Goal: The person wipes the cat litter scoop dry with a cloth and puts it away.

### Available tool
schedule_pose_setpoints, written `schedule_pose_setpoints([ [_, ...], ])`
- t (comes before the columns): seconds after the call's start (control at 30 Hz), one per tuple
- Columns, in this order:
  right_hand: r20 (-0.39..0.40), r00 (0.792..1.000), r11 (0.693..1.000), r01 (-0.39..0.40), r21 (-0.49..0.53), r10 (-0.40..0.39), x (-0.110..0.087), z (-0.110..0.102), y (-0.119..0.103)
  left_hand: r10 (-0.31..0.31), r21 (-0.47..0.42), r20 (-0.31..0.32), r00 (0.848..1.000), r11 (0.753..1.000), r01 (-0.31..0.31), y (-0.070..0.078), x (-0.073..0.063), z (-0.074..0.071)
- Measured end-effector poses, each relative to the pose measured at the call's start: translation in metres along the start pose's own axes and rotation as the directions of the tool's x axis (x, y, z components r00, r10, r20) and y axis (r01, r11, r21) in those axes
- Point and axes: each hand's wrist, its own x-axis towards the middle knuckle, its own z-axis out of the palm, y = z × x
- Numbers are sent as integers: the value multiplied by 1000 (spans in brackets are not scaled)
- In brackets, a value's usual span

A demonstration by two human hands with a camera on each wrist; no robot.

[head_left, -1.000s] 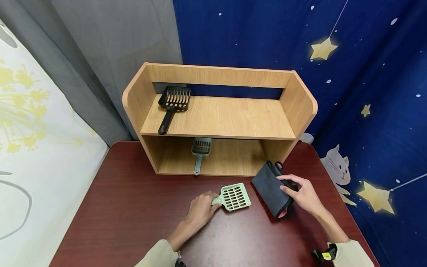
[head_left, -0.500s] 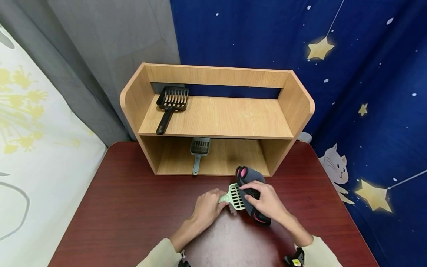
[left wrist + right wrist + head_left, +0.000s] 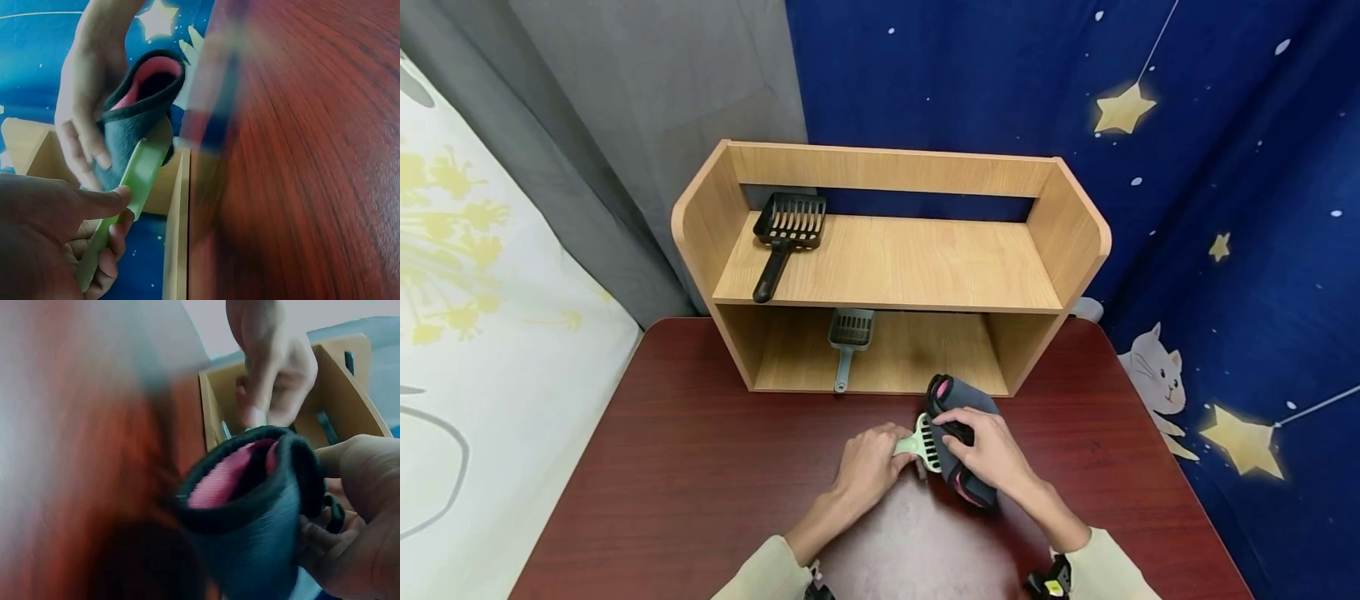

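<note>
My left hand (image 3: 868, 467) grips the handle of a pale green litter scoop (image 3: 928, 442), thumb along it in the left wrist view. The scoop's slotted head points right, above the table. My right hand (image 3: 988, 450) pinches a folded dark grey cloth (image 3: 977, 398) with black edging and a pink inner side. The cloth overlaps the scoop's head, covering most of its slots in the head view. Folded over, it forms an open loop, its pink lining (image 3: 228, 478) showing in the right wrist view.
A wooden two-tier shelf (image 3: 887, 262) stands at the back of the dark red table (image 3: 700, 483). On its upper tier lies a black litter scoop (image 3: 790, 225); a grey litter scoop (image 3: 852, 329) lies on the lower tier, its handle reaching the front edge.
My right hand has carried the cloth left from beside the scoop onto its head. My left hand has shifted slightly right with the green scoop in its grip.
</note>
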Motion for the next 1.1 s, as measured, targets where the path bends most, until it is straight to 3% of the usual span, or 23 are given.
schedule_pose_setpoints([
  [0.2,-43,997,996,-65,-60,63,1,-10,5,-19,-8,-7,1000,1000,19,0,1,-3],
  [0.47,-21,997,995,-75,61,76,4,2,-16,-4,-6,-5,1000,1000,4,7,6,3],
  [0.57,-35,999,997,-37,72,40,4,3,-18,-10,-26,0,1000,1000,10,8,6,3],
  [0.77,-17,998,998,55,-21,-55,4,-5,-8,0,-42,-3,1000,999,-1,6,4,-2],
  [0.93,-57,998,993,6,-116,-13,2,-21,-1,-6,-69,-15,1000,998,5,3,2,-8],
  [1.1,-112,993,994,-35,-107,23,-2,-41,2,-11,-95,-15,1000,995,10,-5,3,-15],
])
